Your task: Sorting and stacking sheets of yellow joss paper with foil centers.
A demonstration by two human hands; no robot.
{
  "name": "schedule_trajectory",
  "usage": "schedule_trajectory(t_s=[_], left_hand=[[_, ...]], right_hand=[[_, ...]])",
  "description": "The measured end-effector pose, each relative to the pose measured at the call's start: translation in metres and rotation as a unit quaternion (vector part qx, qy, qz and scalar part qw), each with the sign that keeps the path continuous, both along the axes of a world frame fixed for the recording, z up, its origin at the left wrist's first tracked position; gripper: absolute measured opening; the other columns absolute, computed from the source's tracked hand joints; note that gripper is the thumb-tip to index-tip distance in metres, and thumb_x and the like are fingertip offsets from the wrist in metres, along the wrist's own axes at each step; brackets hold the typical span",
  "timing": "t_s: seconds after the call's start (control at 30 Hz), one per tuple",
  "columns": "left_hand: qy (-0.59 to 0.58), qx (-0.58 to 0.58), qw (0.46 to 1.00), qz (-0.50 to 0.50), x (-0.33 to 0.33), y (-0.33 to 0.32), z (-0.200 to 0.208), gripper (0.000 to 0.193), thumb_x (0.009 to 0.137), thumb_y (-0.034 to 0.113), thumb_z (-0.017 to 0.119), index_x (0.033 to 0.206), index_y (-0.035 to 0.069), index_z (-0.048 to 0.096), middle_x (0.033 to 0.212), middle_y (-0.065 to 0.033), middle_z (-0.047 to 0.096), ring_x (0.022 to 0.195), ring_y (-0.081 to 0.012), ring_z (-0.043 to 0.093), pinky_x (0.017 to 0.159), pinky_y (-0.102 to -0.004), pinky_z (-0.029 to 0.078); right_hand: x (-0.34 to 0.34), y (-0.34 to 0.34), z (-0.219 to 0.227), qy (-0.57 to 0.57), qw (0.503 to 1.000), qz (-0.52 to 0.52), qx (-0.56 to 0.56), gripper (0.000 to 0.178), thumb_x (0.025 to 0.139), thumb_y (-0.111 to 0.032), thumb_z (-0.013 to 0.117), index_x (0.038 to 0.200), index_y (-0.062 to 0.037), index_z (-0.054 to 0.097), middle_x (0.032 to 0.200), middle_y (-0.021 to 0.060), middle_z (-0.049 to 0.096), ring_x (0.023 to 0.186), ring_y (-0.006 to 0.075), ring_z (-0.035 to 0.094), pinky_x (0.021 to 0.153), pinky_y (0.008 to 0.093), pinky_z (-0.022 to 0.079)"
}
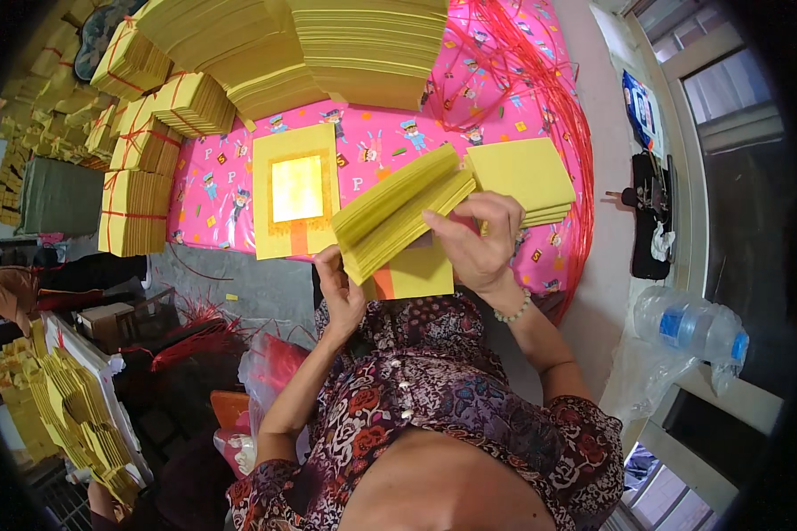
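Observation:
A thick wad of yellow paper sheets [403,217] is held up and tilted over the table's near edge, bent so that a fold gapes along its length. My left hand [341,292] pinches its lower left corner, and my right hand [485,243] grips its right end between thumb and fingers. Beneath it a yellow sheet with an orange stripe [416,274] shows in part. To the left lies a flat yellow sheet with a pale gold square and orange border [297,190]. A short stack of yellow paper [522,177] rests at the right, behind my right hand.
Tall yellow paper stacks [367,49] stand at the back of the pink patterned table [381,133]. Red-tied bundles [142,212] line its left side. Red plastic strips [540,80] trail down the right edge. A large clear bottle [691,323] lies right. Another person's hand [104,504] shows lower left.

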State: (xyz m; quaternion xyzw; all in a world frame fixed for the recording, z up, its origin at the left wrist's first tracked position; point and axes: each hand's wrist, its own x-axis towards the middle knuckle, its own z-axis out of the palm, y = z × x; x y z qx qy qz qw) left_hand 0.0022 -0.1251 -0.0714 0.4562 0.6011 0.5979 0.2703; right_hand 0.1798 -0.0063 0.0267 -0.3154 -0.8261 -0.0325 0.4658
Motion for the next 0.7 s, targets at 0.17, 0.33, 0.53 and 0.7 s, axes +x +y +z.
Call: schedule_trajectory(t_s=[0.17,0.33,0.53,0.7], left_hand=[[-0.024,0.01,1.0,0.001,0.001,0.006,0.005,0.038,0.082,-0.001,0.051,0.118,0.003,0.038,0.11,-0.0072,0.043,0.107,-0.019,0.044,0.096,-0.0316,0.032],[-0.032,0.011,0.999,-0.001,0.001,0.005,0.005,0.042,0.079,-0.002,0.05,0.119,0.003,0.037,0.112,-0.0072,0.042,0.109,-0.0186,0.042,0.097,-0.0314,0.031],[-0.026,-0.001,0.999,-0.021,-0.003,0.004,0.005,0.042,0.082,-0.001,0.051,0.12,0.002,0.035,0.115,-0.0098,0.045,0.112,-0.0188,0.044,0.098,-0.0308,0.033],[-0.018,-0.04,0.999,-0.015,-0.005,0.011,0.013,0.034,0.089,0.0,0.05,0.119,0.001,0.034,0.116,-0.0122,0.048,0.111,-0.0187,0.047,0.096,-0.0299,0.036]], right_hand=[[0.005,-0.004,-0.01,0.029,1.0,0.006,0.005,0.032,0.06,-0.011,0.075,0.089,-0.022,0.073,0.081,-0.0047,0.05,0.083,0.0168,0.05,0.076,0.0311,0.036],[0.006,-0.005,-0.013,0.038,0.999,0.012,0.009,0.033,0.062,-0.016,0.073,0.094,-0.0247,0.073,0.078,-0.0069,0.049,0.083,0.0145,0.05,0.077,0.0301,0.034],[0.006,-0.004,-0.015,0.045,0.999,0.015,0.016,0.031,0.062,-0.016,0.073,0.093,-0.0223,0.073,0.077,-0.0066,0.049,0.082,0.0146,0.05,0.076,0.03,0.034],[0.002,-0.003,-0.012,0.063,0.998,0.013,-0.012,0.027,0.062,-0.001,0.074,0.085,-0.014,0.07,0.079,-0.0003,0.053,0.08,0.0205,0.052,0.072,0.0329,0.044]])
